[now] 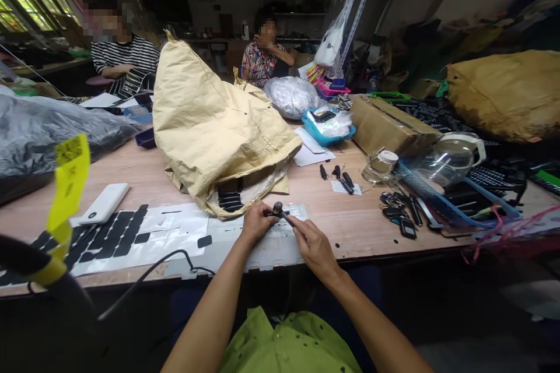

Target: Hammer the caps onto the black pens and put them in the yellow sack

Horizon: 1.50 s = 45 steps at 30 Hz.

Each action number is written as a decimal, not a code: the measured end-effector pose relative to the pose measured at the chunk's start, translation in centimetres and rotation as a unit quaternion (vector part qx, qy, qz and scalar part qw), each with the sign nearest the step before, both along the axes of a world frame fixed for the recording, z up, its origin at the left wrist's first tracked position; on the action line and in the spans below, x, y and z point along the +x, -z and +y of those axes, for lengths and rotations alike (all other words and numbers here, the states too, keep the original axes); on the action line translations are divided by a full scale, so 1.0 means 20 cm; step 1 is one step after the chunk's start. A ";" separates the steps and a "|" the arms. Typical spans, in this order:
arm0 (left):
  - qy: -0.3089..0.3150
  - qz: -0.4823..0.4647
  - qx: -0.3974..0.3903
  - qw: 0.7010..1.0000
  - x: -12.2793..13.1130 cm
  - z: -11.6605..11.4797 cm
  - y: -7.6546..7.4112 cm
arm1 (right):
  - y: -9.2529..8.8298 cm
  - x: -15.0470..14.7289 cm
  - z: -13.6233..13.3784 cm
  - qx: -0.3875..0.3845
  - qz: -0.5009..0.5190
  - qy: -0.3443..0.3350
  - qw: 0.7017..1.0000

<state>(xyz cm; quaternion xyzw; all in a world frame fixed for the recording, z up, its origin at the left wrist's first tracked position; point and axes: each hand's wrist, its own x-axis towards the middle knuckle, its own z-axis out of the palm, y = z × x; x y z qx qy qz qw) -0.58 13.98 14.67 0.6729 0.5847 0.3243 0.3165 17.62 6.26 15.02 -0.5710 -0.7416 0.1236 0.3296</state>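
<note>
Nearest is the green shirt (291, 344) of the person at work, with both forearms reaching to the worktop (367, 230). The left hand (256, 223) has its fingers closed on a small dark piece (272, 214), low over a grey sheet (266, 252) near the front edge. The right hand (314, 245) has its fingers wrapped around the handle of what looks like a small hammer (279, 208), its rounded head right beside the piece.

The piece looks light, stiff and perhaps smooth enough to skid under a knock; its far side is hidden, so its full shape cannot be told. It would best be pinched at the end away from the hammer, fingertips clear of the head. The hammer is probably top-heavy, and a hold further down the handle should steady it.

Just beyond, a paper sack (219, 122) gapes toward the hands, black strips (230, 195) in its mouth. The sack seems soft and crumply, easiest to take by its rim. Rightward lie loose black parts (347, 179), then a cardboard box (389, 125). Across the worktop are two co-workers.
</note>
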 end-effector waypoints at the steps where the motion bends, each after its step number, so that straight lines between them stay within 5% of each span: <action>1: 0.002 0.001 0.001 1.000 0.00 0.00 0.00 | 0.00 -0.01 0.00 0.009 -0.013 0.004 1.000; 17: -0.008 0.005 0.004 1.000 0.01 0.00 0.01 | 0.00 0.02 -0.02 -0.020 -0.016 0.033 0.999; 22: -0.004 0.016 0.010 1.000 0.01 0.00 0.00 | 0.01 0.10 0.11 0.009 -0.046 0.101 0.994; 29: -0.001 0.024 0.014 1.000 0.00 -0.01 0.01 | 0.02 0.21 0.39 -0.013 -0.224 0.194 0.955; 37: 0.021 0.037 0.033 0.999 -0.01 -0.01 0.01 | 0.08 0.17 0.40 0.027 -0.262 0.214 0.941; 41: 0.036 -0.009 0.031 0.999 0.03 -0.17 -0.05 | 0.08 0.17 0.40 0.025 -0.268 0.215 0.939; 45: 0.165 -0.048 0.038 0.984 0.08 -0.54 0.00 | 0.08 0.18 0.41 0.027 -0.269 0.216 0.938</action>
